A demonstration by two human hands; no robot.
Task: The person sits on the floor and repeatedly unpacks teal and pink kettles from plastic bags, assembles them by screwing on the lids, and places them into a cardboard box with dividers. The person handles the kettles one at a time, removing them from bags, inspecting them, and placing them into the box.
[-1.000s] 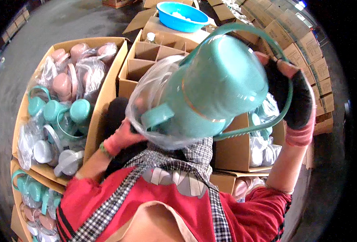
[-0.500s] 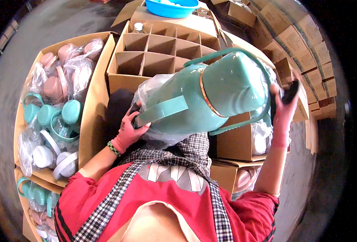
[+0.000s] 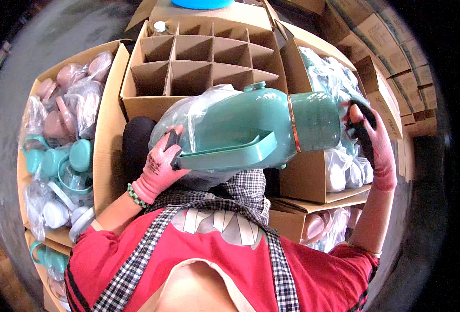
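From my feed I see the teal jug (image 3: 251,127) lying on its side across the middle of the view, just above the lap and in front of the divided carton (image 3: 199,62); its base end on the left sits inside a clear plastic bag (image 3: 188,119), which blurs that end so I cannot make out the bottom; the left hand (image 3: 160,169), in a pink glove, is curled around the bagged end near the side handle (image 3: 230,153), fingers closed on bag and jug together; the right hand (image 3: 373,140), in a pink and black glove, is pressed to the jug's top end on the right, but the jug hides where the fingers meet it and I cannot tell whether it clasps or only braces; the blue basin (image 3: 201,3) at the far edge is cut off by the frame; the open box on the left (image 3: 58,140) holds wrapped pink and teal lids, hard to separate through the film; compared with half a second ago, the jug has dropped lower and turned more level, its arched carrying handle is no longer visible, and the carton's cells show more fully.
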